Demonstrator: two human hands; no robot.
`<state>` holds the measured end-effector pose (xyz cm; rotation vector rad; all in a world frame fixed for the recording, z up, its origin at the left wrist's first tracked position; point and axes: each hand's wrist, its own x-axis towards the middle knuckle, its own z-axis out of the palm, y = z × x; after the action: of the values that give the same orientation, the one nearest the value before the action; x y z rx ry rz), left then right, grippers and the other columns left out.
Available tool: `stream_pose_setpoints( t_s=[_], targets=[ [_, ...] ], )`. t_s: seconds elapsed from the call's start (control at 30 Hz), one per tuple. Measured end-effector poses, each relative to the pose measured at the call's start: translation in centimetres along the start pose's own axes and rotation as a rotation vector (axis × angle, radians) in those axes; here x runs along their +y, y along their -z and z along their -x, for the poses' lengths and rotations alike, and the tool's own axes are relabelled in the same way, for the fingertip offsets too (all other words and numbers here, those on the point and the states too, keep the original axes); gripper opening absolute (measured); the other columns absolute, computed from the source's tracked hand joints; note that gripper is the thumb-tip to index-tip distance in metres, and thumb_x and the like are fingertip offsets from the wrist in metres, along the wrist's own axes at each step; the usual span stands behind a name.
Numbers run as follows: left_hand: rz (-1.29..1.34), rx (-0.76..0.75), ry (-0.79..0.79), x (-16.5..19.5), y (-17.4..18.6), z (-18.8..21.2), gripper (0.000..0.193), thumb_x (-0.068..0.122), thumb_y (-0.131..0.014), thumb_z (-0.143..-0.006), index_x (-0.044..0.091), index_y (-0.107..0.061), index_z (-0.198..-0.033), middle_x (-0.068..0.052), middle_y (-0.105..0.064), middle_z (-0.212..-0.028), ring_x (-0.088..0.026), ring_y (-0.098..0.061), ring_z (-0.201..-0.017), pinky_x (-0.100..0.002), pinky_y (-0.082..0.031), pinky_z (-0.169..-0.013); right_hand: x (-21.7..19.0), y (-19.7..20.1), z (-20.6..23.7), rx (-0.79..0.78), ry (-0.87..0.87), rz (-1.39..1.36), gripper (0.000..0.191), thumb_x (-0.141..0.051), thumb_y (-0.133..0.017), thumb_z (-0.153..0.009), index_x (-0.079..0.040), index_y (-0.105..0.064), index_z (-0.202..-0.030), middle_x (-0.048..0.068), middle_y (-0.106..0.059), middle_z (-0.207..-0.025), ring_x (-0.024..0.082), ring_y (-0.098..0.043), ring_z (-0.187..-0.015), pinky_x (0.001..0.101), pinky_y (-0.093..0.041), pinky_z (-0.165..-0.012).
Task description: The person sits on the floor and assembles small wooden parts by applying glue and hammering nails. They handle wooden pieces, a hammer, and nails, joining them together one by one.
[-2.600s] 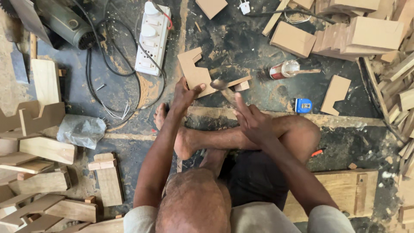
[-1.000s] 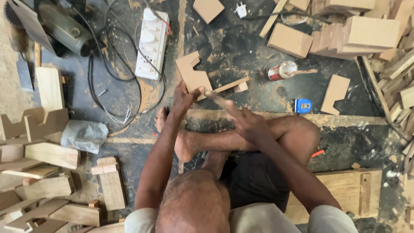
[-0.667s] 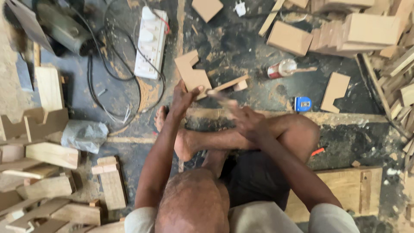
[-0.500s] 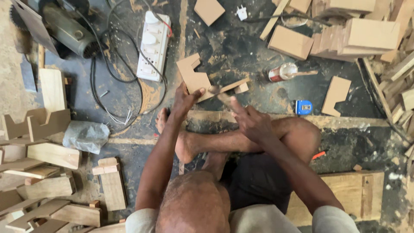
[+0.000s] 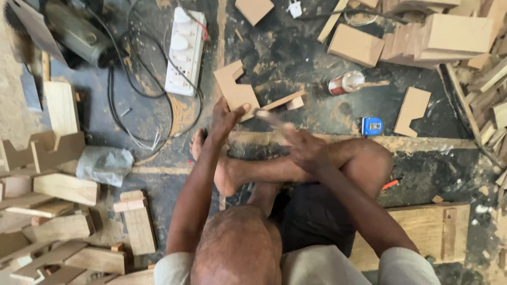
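On the dark workshop floor, I sit cross-legged with my left hand (image 5: 224,119) pressed down on a notched wooden cutout (image 5: 236,92), fingers spread and thumb hooked over its near edge, pinning it flat just ahead of my left foot (image 5: 211,158). A thin wooden strip (image 5: 282,100) lies touching the cutout's right side, with a small block (image 5: 294,103) at its far end. My right hand (image 5: 303,150) is curled shut around something slim and blurred that points toward the strip; I cannot tell what the tool is, only that the grip is closed and hovers near the joint.

To do this well, I judge I should keep the left palm heavy on the cutout so it does not skate on the gritty floor, keep my thumb back from where the right hand comes down, and aim at the seam between strip and cutout, not at the strip's free end, which could flip up.

Around me: a white power strip (image 5: 185,53) with tangled black cables (image 5: 124,105) to the left, a small red-and-white can (image 5: 346,83) and a blue tape measure (image 5: 372,125) to the right, another cutout (image 5: 412,111) beyond it, stacked blocks (image 5: 438,37) at the top right, and offcuts (image 5: 63,232) piled at my left.
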<state>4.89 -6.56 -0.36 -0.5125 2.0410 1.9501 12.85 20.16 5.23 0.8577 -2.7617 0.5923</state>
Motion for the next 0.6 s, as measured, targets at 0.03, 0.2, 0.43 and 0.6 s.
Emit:
stream_pose_setpoints(
  t_s=[0.03,0.2,0.43,0.6],
  targets=[
    [0.003,-0.003,-0.03,0.11,0.0,-0.14,0.045,0.018,-0.082,-0.084,-0.001,-0.064,-0.121,-0.008,-0.074,-0.1,-0.014,-0.067,-0.084,-0.029,-0.055,-0.071,0.0,-0.07,-0.13,-0.078,0.02,0.109,0.064,-0.029,-0.07,-0.095,-0.017,-0.047,-0.154,0.014,-0.066,-0.086,0.029,-0.065,-0.063,0.0406,-0.051,-0.046],
    [0.037,0.005,0.074,0.05,0.04,0.07,0.046,0.018,-0.082,-0.084,-0.001,-0.062,-0.121,-0.008,-0.07,-0.096,-0.016,-0.061,-0.076,-0.032,-0.049,-0.064,0.31,-0.34,0.08,0.031,-0.059,-0.024,0.06,-0.025,-0.066,-0.104,-0.013,-0.043,-0.158,0.013,-0.066,-0.087,0.028,-0.064,-0.061,0.0428,-0.052,-0.051],
    [0.066,-0.023,-0.075,-0.15,-0.02,0.05,0.044,0.017,-0.082,-0.084,-0.001,-0.064,-0.12,-0.006,-0.075,-0.103,-0.012,-0.069,-0.089,-0.028,-0.056,-0.077,0.38,-0.9,0.18,-0.232,-0.135,0.17,0.058,-0.032,-0.069,-0.096,-0.021,-0.052,-0.151,0.009,-0.065,-0.077,0.027,-0.061,-0.049,0.0428,-0.052,-0.044],
    [0.018,-0.026,0.035,0.02,0.13,0.15,0.044,0.018,-0.081,-0.085,-0.003,-0.064,-0.12,-0.009,-0.074,-0.1,-0.018,-0.067,-0.086,-0.033,-0.054,-0.075,0.09,-0.63,0.11,0.032,-0.012,0.053,0.063,-0.024,-0.064,-0.098,-0.009,-0.046,-0.157,0.013,-0.065,-0.095,0.026,-0.063,-0.065,0.0402,-0.052,-0.052]
  ],
)
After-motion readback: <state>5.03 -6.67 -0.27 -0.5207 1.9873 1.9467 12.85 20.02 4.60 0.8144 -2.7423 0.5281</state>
